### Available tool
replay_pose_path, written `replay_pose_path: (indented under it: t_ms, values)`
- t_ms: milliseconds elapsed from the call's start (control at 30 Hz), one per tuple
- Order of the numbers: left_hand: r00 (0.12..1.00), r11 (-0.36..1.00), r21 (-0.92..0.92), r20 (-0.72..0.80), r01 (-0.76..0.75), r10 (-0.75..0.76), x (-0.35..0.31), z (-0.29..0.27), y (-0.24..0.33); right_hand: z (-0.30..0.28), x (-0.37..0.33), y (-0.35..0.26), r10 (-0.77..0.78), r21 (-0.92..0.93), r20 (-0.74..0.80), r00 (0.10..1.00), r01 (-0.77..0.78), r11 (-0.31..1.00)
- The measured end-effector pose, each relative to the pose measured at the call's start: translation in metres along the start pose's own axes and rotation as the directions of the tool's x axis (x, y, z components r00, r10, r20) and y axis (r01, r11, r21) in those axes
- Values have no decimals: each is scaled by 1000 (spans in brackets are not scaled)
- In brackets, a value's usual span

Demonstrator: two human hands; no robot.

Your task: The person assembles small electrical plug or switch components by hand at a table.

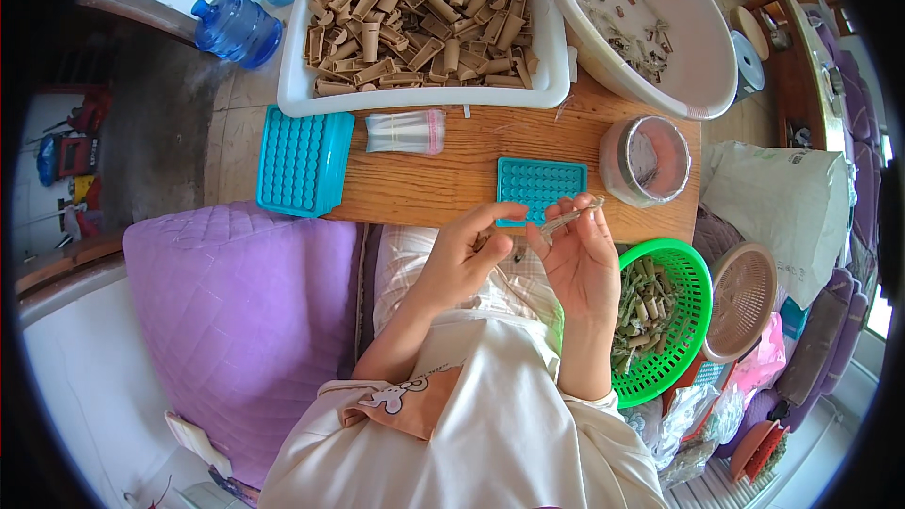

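Note:
My right hand is raised over my lap at the table's front edge. Its thumb and fingers pinch a thin, pale, see-through strip, which slants up to the right. Just left of it, my left hand is curled, with the index finger reaching toward the strip's lower end. A bit of something brown shows between its thumb and curled fingers; I cannot make out what it is. Behind both hands lies a small teal tray with rows of round cups, partly covered by my fingertips.
On the wooden table stand a white bin of brown half-tube pieces, an oval basin, a lined tub, stacked teal trays and a clear packet. A green basket of greenish-brown pieces sits at my right.

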State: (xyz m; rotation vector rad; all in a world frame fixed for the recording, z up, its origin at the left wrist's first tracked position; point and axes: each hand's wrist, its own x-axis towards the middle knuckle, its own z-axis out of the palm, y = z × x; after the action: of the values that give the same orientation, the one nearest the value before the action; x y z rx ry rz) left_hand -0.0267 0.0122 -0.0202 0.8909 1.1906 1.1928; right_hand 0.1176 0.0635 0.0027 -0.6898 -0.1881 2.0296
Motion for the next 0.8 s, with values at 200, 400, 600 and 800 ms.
replay_pose_path:
  t_ms: [200, 400, 600, 800]
  values:
    - [987, 969, 228, 151, -89, 55, -5, 0, 7, -2, -2, 0, -62, -86, 29, 998, 65, 994]
    - [996, 979, -196, 59, -57, 70, -15, -1, 0, -8, -4, -10, -15, -172, 104, 994, 33, 985]
    - [976, 860, -463, -135, -215, 171, -5, -9, 0, -1, -11, -16, 202, -354, 278, 939, -96, 930]
    - [984, 966, -231, -157, -118, 82, 0, -6, -3, 7, -10, -12, 62, -256, 354, 933, 33, 966]
